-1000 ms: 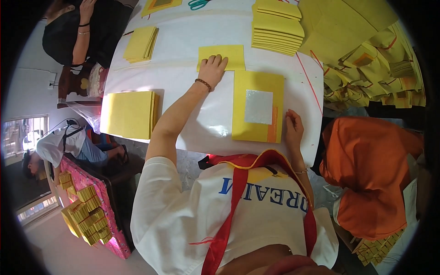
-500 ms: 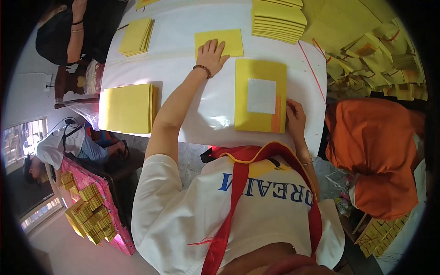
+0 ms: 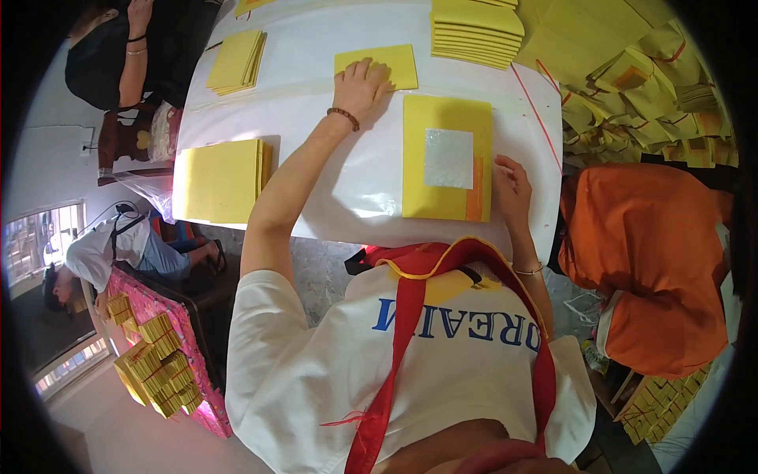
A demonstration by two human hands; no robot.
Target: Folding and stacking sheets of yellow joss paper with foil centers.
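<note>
Saw, far left of the big card (image 3: 446, 117), a person in a white shirt (image 3: 114, 245) and, just beside, yellow bundles (image 3: 160, 340) on a pink cloth (image 3: 207, 403). Closer in, but well left of the card, found a thick yellow stack (image 3: 217, 182) near the edge of the table (image 3: 351, 178), with a thinner stack (image 3: 234, 62) beyond. Just up and left of the card, rested the left hand (image 3: 363, 85), fingers slightly spread, on a small yellow sheet (image 3: 401, 63). Had the card itself flat on the table, silver patch (image 3: 448, 158) upward. Beyond the card, slightly right, saw folded yellow sheets (image 3: 474, 35) in a pile. Just right of the card, held the right hand (image 3: 512, 189) with fingers loosely bent and parted; could not tell whether touching the card. Farther right, saw orange cloth (image 3: 639, 268).
</note>
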